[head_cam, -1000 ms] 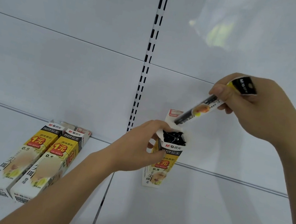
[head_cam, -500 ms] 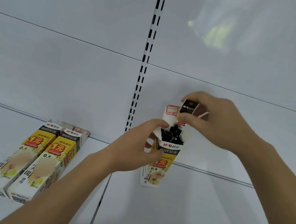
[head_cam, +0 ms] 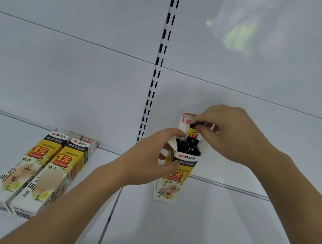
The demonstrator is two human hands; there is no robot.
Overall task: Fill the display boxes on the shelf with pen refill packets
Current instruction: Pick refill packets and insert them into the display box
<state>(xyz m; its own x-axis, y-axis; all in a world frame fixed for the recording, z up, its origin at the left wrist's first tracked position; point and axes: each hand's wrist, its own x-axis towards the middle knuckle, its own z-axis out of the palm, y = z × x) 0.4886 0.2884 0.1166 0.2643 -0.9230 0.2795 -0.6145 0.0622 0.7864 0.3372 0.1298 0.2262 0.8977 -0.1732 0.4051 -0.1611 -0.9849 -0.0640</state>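
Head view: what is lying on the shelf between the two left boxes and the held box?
Only the left forearm crosses it; the shelf there is otherwise bare.

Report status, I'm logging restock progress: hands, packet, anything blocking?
Left hand grips display box. Right hand pinches refill packet, partly in the box. Nothing blocking.

light: bright, even, cool white
glare: soft reflection on back panel [head_cam: 235, 37], upper right
shadows: faint, under forearms on shelf [head_cam: 202, 232]
edges: wide-angle bending
focus: slightly soft overall
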